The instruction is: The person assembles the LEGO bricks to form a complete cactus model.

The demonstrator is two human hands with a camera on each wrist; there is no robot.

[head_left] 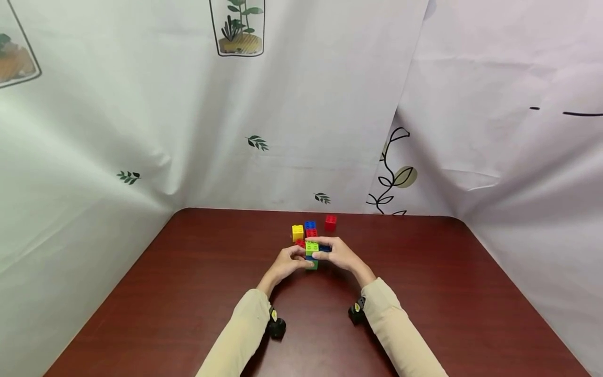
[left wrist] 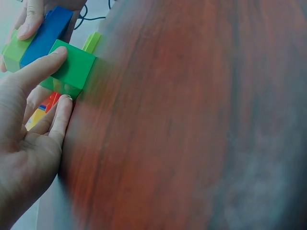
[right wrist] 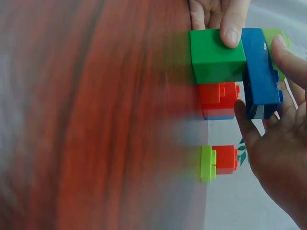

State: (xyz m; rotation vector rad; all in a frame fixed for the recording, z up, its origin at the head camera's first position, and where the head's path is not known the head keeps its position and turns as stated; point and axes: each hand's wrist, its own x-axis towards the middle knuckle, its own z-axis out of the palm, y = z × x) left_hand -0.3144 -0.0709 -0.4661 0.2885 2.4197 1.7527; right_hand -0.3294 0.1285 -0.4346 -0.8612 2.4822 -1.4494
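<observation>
At the table's middle, a light green brick [head_left: 312,247] sits on a long blue brick [right wrist: 260,72], which overlaps a green brick [right wrist: 217,55] below; they form one stepped stack. My left hand [head_left: 285,263] pinches the green brick, its thumb pressed on the near face. The right hand [head_left: 340,254] grips the light green brick from the right, thumb on its near side. One finger of that hand lies near the blue brick's end. Part of the stack is hidden behind the fingers in the head view.
Just behind the hands stand a yellow brick [head_left: 297,232], a blue brick [head_left: 310,224] and red bricks [head_left: 311,233]. Farther right is another red brick [head_left: 331,222], beside a flat light green piece [right wrist: 206,164]. A patterned white cloth [head_left: 320,131] hangs behind the brown table [head_left: 188,272].
</observation>
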